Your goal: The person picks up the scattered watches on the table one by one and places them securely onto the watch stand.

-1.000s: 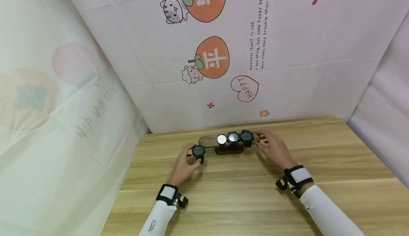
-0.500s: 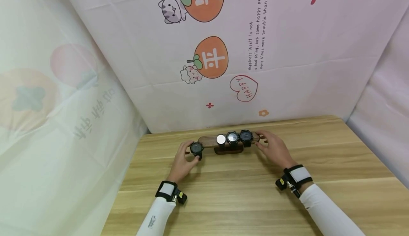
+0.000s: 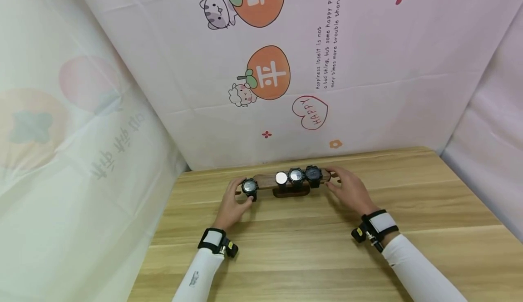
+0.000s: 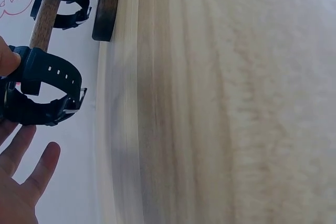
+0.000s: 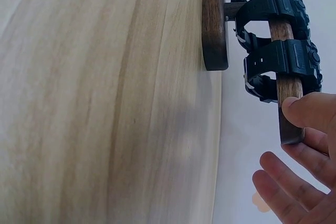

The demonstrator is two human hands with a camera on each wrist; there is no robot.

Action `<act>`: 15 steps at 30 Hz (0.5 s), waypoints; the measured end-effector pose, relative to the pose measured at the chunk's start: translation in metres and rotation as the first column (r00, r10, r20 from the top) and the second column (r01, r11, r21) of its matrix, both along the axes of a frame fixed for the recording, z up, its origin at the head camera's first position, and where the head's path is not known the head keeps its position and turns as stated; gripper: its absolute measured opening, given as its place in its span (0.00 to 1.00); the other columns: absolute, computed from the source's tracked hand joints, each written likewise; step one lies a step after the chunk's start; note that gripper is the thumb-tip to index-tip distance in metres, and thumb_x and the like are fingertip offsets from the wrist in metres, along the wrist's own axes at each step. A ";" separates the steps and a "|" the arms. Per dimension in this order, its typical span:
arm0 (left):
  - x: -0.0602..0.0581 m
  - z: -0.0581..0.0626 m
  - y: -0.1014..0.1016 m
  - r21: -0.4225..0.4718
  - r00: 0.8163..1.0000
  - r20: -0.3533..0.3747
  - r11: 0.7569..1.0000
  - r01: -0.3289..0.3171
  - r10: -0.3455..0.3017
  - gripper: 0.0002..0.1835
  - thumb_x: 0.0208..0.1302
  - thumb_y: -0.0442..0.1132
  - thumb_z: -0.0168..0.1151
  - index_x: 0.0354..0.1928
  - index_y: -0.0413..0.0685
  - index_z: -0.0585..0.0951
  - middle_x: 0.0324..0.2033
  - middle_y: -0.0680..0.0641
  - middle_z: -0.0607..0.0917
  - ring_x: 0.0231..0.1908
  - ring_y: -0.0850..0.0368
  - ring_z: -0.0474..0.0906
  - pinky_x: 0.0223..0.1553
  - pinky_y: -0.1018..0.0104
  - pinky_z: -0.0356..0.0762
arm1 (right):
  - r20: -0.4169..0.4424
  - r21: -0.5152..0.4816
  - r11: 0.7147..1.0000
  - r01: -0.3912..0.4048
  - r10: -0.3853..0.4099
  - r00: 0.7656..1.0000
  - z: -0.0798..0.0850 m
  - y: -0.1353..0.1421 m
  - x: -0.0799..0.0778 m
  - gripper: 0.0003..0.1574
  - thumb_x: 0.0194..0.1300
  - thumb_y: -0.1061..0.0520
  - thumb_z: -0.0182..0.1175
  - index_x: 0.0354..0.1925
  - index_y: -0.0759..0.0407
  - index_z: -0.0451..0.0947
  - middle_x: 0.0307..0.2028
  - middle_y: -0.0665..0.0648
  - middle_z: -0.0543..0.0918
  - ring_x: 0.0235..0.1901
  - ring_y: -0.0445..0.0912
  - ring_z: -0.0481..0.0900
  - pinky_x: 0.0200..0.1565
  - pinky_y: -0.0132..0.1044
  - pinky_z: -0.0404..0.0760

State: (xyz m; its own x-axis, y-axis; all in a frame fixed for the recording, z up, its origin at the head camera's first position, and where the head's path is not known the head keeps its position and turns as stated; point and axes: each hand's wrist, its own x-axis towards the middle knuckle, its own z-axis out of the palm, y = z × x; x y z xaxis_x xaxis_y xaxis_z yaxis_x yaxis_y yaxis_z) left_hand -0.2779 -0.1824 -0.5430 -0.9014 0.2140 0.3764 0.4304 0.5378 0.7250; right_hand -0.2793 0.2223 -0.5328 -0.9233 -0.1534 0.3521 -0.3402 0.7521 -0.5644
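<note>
A wooden watch stand (image 3: 266, 181) stands near the table's back edge, its bar raised on a dark base (image 3: 291, 193). Three watches circle the bar: one with a bright white face (image 3: 281, 178), a black one with a shiny dial (image 3: 296, 175) and a dark one (image 3: 313, 173) at the right. My left hand (image 3: 233, 207) pinches another black watch (image 3: 249, 186) at the bar's left end; in the left wrist view its closed strap (image 4: 58, 69) loops around the bar's tip. With thumb and finger, my right hand (image 3: 352, 193) grips the bar's right end (image 5: 290, 121).
The wood-grain table (image 3: 310, 247) extends toward me and to the right. Behind it hangs a white printed cloth (image 3: 359, 111), with more cloth (image 3: 81, 202) closing in the left side. Each wrist wears a strapped camera, such as the one on the right (image 3: 358, 235).
My left hand has moved slightly away from me and left, bringing the watch from in front of the bar's left end onto its tip. The right hand keeps its hold on the bar.
</note>
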 end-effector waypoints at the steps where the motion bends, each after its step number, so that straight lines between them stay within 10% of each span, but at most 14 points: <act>1: -0.001 0.000 0.000 -0.001 1.000 0.006 1.000 -0.002 0.002 0.38 0.67 0.34 0.73 0.77 0.46 0.70 0.74 0.35 0.72 0.73 0.39 0.71 0.65 0.36 0.79 | -0.001 0.000 1.000 0.000 0.000 1.000 0.000 0.000 0.000 0.33 0.72 0.58 0.69 0.71 0.62 0.74 0.65 0.67 0.82 0.59 0.64 0.83 0.56 0.62 0.86; 15: -0.011 0.005 0.005 -0.001 0.999 0.053 1.000 0.007 -0.007 0.37 0.68 0.34 0.72 0.77 0.46 0.69 0.73 0.39 0.72 0.72 0.42 0.72 0.68 0.39 0.78 | -0.001 0.008 1.000 0.009 -0.009 1.000 0.002 -0.002 0.000 0.33 0.71 0.59 0.70 0.71 0.62 0.74 0.64 0.67 0.82 0.58 0.63 0.84 0.55 0.62 0.86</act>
